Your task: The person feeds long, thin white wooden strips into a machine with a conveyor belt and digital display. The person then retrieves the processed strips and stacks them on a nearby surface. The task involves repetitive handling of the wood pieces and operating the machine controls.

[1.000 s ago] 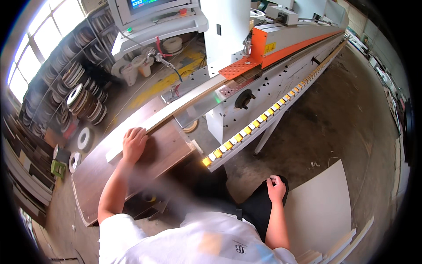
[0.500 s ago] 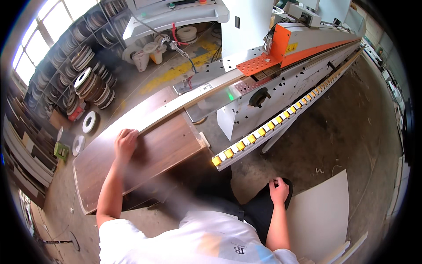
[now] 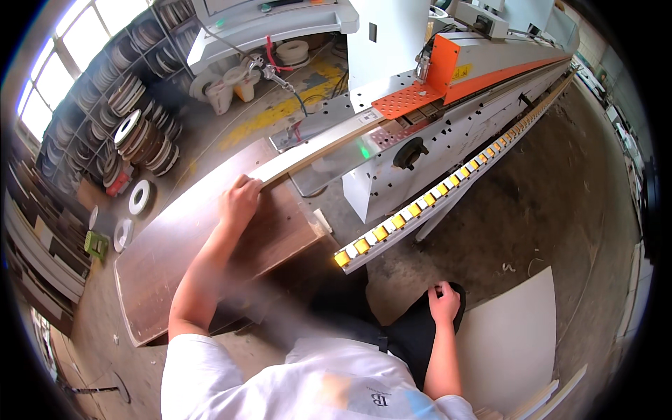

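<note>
Currently the long, narrow, white-topped board strip with a brown edge [image 3: 315,145] slants across the right end of the bench with a brown wood-grain top [image 3: 168,266], close to its far right corner. Its near end lies above the bench; its far end reaches the orange perforated metal plate [image 3: 402,103] of the long grey-and-white machine [image 3: 358,187].

At the near end the person's left hand [image 3: 240,203] touches the strip, its fingers bent and close together; whether they grip or only press cannot be told. The person's right hand [image 3: 444,304], loosely curled, rests on the knee of the black trousers [image 3: 413,336]; whether it holds anything is unclear.

Beyond the bench's near right corner starts a slanting rail with yellow and white blocks [image 3: 399,222], running alongside the machine. Farther right, a large pale flat sheet [image 3: 511,336] lies beside the knee. Past the bench's far left edge stands a stack of brown and white rolls [image 3: 143,143].
</note>
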Demonstrator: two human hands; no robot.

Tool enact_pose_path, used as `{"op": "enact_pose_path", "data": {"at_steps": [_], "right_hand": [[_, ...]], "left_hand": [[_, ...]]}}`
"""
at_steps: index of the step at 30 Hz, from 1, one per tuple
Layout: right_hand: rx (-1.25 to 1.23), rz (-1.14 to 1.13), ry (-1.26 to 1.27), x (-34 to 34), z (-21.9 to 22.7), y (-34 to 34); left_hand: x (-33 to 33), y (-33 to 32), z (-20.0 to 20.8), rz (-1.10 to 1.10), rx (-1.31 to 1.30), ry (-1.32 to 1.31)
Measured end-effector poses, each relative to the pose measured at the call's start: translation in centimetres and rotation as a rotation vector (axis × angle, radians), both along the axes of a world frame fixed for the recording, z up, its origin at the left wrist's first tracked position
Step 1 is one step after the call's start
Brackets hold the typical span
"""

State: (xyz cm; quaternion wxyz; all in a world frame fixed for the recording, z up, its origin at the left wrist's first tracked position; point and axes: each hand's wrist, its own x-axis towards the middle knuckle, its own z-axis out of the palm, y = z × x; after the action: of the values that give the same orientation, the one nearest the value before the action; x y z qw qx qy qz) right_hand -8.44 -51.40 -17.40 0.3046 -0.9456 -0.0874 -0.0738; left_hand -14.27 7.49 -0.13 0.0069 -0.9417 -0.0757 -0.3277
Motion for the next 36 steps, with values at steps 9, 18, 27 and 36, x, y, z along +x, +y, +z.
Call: {"op": "enact_pose_path", "data": {"at_steps": [9, 18, 27, 36], "right_hand": [[0.051, -0.036, 0.035, -0.3, 0.5, 0.2], [0.077, -0.061, 0.035, -0.2, 0.6, 0.2], [0.113, -0.059, 0.001, -0.7, 0.7, 0.2], [0.210, -0.129, 0.036, -0.9, 1.4, 0.0]], "left_hand": [[7.7, -2.7, -1.0, -0.005, 0.036, 0.032], [15.6, -6.2, -1.5, -0.025, -0.004, 0.058], [21.2, -9.2, -1.4, -0.136, 0.072, 0.006], [20.5, -10.8, -0.6, -0.170, -0.029, 0.038]]}}
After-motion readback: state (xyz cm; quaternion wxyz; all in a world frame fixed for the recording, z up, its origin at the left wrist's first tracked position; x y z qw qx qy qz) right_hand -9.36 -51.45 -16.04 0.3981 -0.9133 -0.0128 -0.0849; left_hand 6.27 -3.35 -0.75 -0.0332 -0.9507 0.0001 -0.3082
